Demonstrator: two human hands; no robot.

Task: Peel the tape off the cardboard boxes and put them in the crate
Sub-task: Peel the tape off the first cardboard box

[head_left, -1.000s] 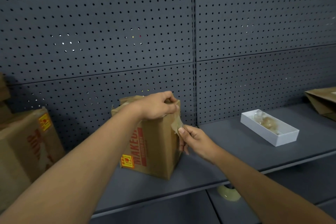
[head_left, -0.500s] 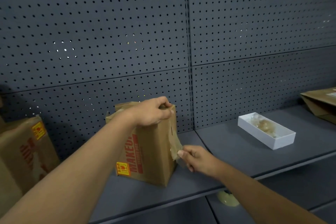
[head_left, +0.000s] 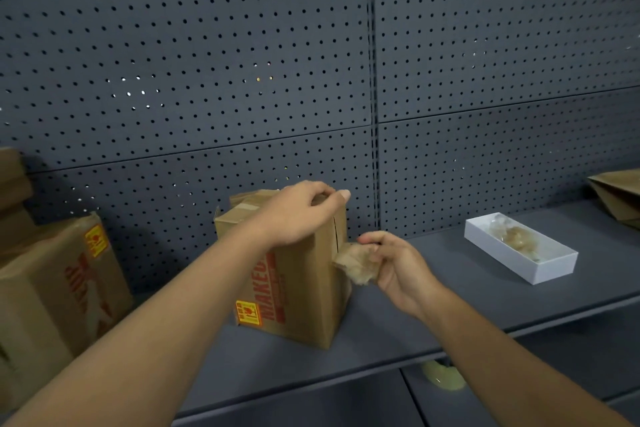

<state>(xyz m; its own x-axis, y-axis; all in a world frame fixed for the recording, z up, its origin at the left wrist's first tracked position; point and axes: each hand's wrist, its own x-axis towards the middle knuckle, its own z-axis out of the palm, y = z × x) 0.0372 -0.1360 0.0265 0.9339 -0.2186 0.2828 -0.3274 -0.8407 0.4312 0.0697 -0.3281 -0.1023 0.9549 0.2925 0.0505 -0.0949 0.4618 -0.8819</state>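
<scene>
The upright cardboard box (head_left: 294, 274) on the shelf (head_left: 433, 315) is gripped at its top by the left hand (head_left: 298, 215). Crumpled tape (head_left: 356, 265), beside the box's right edge, is pinched by the right hand's (head_left: 398, 267) fingers (head_left: 374, 241).

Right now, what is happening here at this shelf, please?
A person is peeling tape off a cardboard box standing on a grey shelf. The left hand holds the box by its top, while the right hand pinches a crumpled strip of tape beside the box's right edge. A white tray holding tape scraps sits further right.
</scene>
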